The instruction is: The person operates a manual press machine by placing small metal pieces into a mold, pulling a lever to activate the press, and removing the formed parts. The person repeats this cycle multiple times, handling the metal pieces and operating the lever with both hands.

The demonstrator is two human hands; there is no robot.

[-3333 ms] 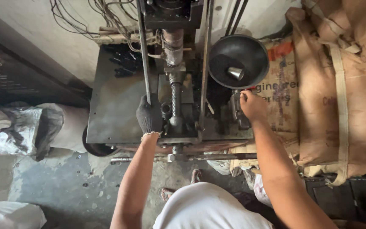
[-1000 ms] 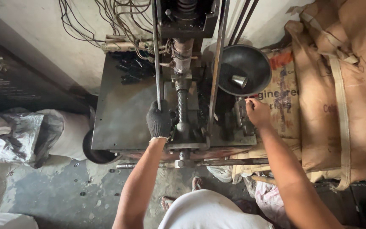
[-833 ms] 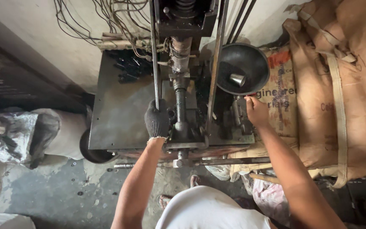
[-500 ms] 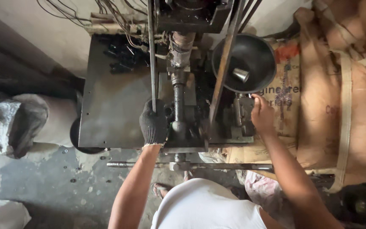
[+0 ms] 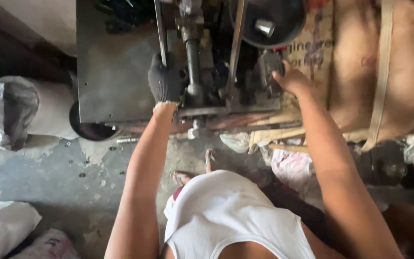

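A dark, greasy metal machine (image 5: 202,76) stands on a grey steel table (image 5: 111,81). My left hand (image 5: 165,82), in a dark knit glove, rests on the machine's base beside a thin upright rod (image 5: 160,33) and the central vertical shaft (image 5: 192,52). My bare right hand (image 5: 291,79) presses against a dark block (image 5: 267,67) on the machine's right side, below a black funnel-shaped bowl (image 5: 269,21). What the fingers of either hand close on is hidden.
Brown burlap sacks (image 5: 379,62) are stacked at the right. White sacks (image 5: 5,110) lie at the left and lower left. A black round container (image 5: 89,129) sits under the table edge. Rags and wood strips (image 5: 274,139) lie on the concrete floor by my sandalled feet.
The view has tilted down and moved closer, so the machine top and wires have left the frame. Both hands stay at the same places on the machine.
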